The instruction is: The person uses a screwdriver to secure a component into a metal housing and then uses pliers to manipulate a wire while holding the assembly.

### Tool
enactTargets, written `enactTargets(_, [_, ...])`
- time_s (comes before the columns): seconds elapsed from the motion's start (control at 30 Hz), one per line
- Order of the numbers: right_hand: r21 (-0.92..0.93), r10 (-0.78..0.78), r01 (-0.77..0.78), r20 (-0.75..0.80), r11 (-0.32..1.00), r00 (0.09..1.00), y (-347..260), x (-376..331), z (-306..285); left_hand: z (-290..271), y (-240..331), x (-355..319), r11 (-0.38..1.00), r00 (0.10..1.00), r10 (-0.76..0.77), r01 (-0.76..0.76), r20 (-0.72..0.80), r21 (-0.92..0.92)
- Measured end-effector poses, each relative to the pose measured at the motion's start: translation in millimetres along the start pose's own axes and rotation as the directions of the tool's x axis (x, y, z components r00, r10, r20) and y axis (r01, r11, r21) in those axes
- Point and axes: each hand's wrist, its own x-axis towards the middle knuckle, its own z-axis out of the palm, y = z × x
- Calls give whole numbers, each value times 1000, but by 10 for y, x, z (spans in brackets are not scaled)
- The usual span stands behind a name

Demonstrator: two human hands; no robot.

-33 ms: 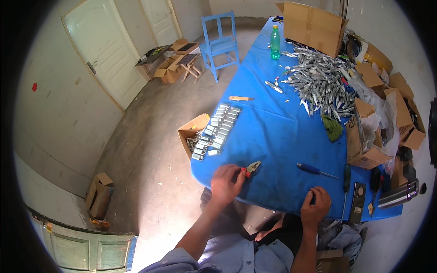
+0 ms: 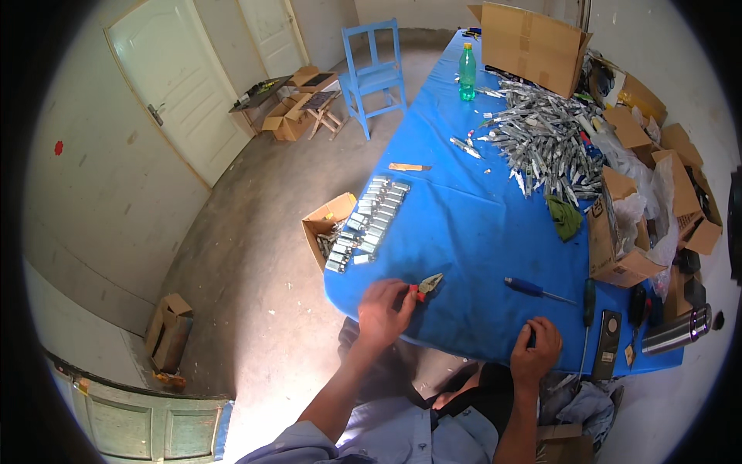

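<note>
My left hand (image 2: pixel 382 312) is closed around the red handles of a pair of pliers (image 2: pixel 430 284). Their metal jaws point away to the right, over the near edge of the blue-covered table (image 2: pixel 479 240). At the table's front edge rests my right hand (image 2: pixel 536 349), its fingers curled; a dark spot shows between thumb and fingers, and I cannot make out what it is. Beyond that hand lies a blue-handled screwdriver (image 2: pixel 533 290). Rows of small silvery metal-cased pieces (image 2: pixel 374 216) are lined up along the left edge, past my left hand.
A large heap of grey, slim parts (image 2: pixel 545 135) covers the far right, near a green bottle (image 2: pixel 467 73). An orange cutter (image 2: pixel 410 167) lies mid-table. Open cartons (image 2: pixel 618 232) and a steel flask (image 2: pixel 676 330) line the right side. One carton (image 2: pixel 317 224) stands beside the left edge.
</note>
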Motion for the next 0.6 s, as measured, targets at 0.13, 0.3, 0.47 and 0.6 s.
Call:
enactTargets(0.13, [3, -2, 2, 6, 1000, 1000, 9, -5, 19, 5, -13, -5, 1000, 1000, -1, 1, -13, 8])
enactTargets(0.3, [-3, 1, -1, 6, 1000, 1000, 6, -16, 17, 4, -19, -13, 1000, 1000, -9, 10, -9, 12])
enactTargets(0.47, [-1, 1, -1, 5, 1000, 1000, 2, -11, 7, 10, -30, -17, 1000, 1000, 15, -15, -15, -4])
enactTargets(0.6, [-10, -7, 7, -2, 1000, 1000, 6, 2, -8, 4, 14, -3, 1000, 1000, -8, 8, -9, -16])
